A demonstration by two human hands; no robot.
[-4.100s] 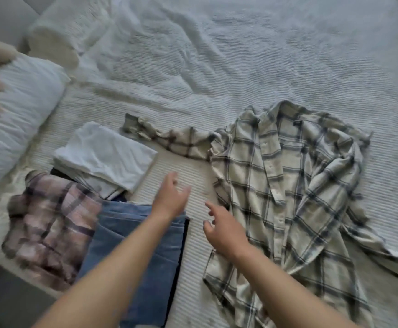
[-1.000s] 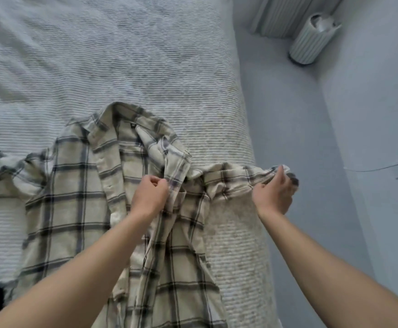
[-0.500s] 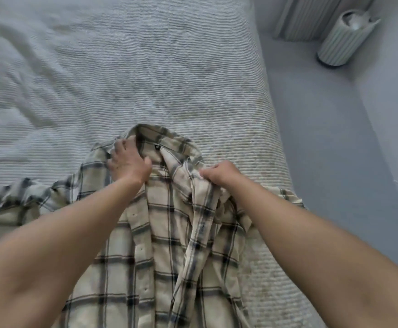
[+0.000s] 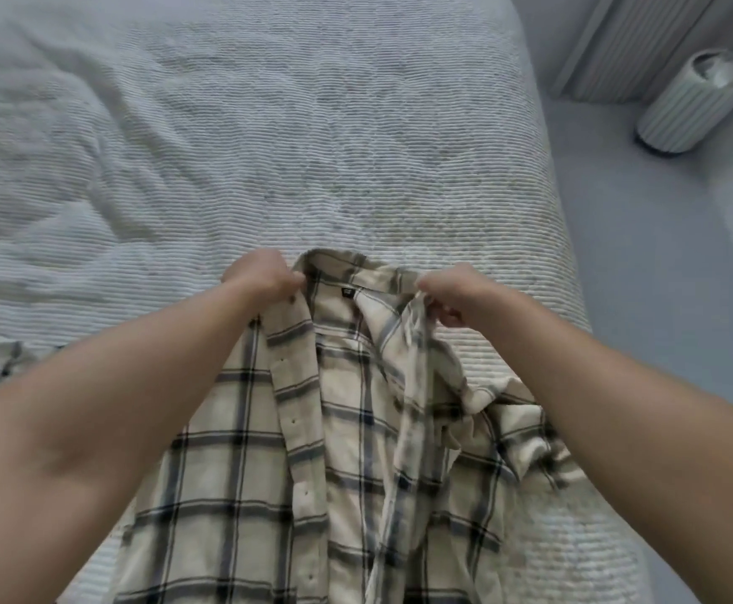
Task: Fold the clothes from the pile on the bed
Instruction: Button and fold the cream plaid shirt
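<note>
Both my hands up at collar of plaid shirt (image 4: 242,464). Left hand (image 4: 260,276) curled tight, pinching left side of collar. Right hand (image 4: 452,292) curled too, gripping right collar edge and front placket, fabric bunched under fingers. Shirt lies front-up and open on bed (image 4: 269,124), collar pointing away from me, near bed's right edge. Right sleeve crumpled beside my right forearm; left sleeve trails off toward left edge of view. Ribbed bin (image 4: 678,102) stands on floor (image 4: 661,255), well apart from bed.
</note>
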